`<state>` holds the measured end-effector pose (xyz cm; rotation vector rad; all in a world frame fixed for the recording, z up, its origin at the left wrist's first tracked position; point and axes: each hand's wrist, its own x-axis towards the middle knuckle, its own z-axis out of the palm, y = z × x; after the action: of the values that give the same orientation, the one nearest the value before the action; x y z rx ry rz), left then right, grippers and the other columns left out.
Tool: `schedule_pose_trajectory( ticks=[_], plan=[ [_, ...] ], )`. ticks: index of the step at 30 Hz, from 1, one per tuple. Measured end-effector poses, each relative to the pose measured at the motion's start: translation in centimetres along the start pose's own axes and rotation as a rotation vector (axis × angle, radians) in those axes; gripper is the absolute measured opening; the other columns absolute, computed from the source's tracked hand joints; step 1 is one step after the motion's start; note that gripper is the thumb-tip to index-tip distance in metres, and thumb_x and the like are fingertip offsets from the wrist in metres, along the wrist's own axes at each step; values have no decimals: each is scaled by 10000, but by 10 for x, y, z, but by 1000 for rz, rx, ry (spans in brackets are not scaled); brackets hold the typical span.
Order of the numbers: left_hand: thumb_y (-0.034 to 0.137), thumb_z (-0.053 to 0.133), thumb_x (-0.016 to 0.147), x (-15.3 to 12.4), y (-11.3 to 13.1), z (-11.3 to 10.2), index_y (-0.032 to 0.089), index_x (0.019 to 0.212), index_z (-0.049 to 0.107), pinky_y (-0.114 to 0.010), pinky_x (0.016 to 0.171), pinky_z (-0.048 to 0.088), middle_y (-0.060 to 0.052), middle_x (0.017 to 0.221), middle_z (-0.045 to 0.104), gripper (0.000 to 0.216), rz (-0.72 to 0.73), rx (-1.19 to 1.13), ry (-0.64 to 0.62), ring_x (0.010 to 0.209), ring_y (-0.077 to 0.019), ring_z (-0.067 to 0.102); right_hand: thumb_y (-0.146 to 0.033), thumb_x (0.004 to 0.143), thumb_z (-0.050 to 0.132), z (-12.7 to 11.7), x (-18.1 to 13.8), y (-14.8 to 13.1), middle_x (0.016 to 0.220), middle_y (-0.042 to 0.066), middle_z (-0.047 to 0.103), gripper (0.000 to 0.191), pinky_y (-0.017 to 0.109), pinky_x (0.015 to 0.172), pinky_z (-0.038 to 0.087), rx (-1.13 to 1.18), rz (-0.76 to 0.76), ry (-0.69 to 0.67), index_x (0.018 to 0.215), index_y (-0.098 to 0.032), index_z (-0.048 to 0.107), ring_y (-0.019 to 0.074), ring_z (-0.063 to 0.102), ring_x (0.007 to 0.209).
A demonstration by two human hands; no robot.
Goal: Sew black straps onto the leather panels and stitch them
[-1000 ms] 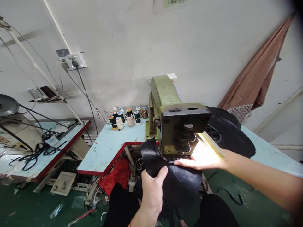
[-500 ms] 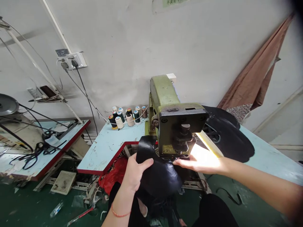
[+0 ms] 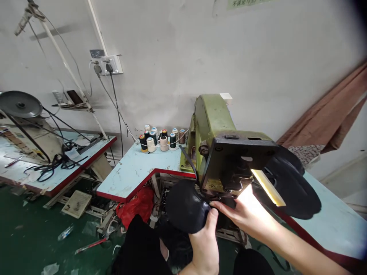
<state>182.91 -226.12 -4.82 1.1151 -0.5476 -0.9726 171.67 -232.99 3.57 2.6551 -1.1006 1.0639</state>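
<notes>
A black piece of leather bulges out under the head of an old green sewing machine. My left hand grips this black piece from below, thumb up against it. My right hand rests on the same piece just under the machine head, fingers pressed to it, washed out by the machine's bright lamp. More black material lies on the table to the right of the machine.
Several thread spools stand at the back of the light blue table. A second blue table with cables and a belt wheel is at left. A red bag and scraps litter the green floor.
My left hand has shifted right along the black piece and now grips it close under the machine head. The view has swung to the left and nearer the machine.
</notes>
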Motion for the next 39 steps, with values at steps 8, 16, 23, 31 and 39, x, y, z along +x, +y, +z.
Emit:
schedule_pose_trajectory(
  ticks=[8, 16, 23, 31, 39],
  plan=[
    [426, 771, 728, 11, 7, 13, 154, 936, 768, -476, 1020, 507, -129, 1022, 764, 342, 53, 116, 119, 983, -316, 713, -180, 897, 607, 21, -49, -37, 876, 86, 691, 197, 371, 703, 390, -182, 52, 335, 1090, -167, 644, 223, 536, 738],
    [454, 795, 680, 6, 29, 14, 140, 900, 756, -446, 915, 574, -141, 997, 765, 385, -29, 30, 157, 965, -325, 718, -76, 882, 574, 45, -63, -66, 933, 102, 659, 288, 373, 729, 412, -220, 118, 389, 1144, -167, 651, 211, 538, 763],
    [359, 811, 701, 10, 32, 6, 123, 969, 734, -422, 982, 536, -123, 1070, 750, 365, -156, -83, 70, 1057, -311, 686, -180, 860, 577, 42, -66, -55, 1059, 106, 617, 312, 443, 818, 488, 67, 249, 268, 1124, -281, 708, 283, 595, 996],
    [291, 808, 704, 20, 33, 1, 152, 1032, 708, -432, 1027, 505, -110, 1096, 745, 370, -66, -23, 146, 1091, -302, 673, -461, 678, 801, 17, -41, 10, 955, 115, 726, 380, 430, 765, 556, 1225, 1063, 32, 943, -195, 736, 291, 678, 890],
    [238, 860, 633, 36, 47, -18, 130, 953, 729, -438, 931, 570, -99, 942, 777, 362, -187, -116, 169, 954, -303, 722, -412, 702, 804, 33, -50, -2, 678, 22, 652, 228, 305, 626, 518, 1064, 917, 190, 691, -203, 714, 183, 590, 655]
  ],
)
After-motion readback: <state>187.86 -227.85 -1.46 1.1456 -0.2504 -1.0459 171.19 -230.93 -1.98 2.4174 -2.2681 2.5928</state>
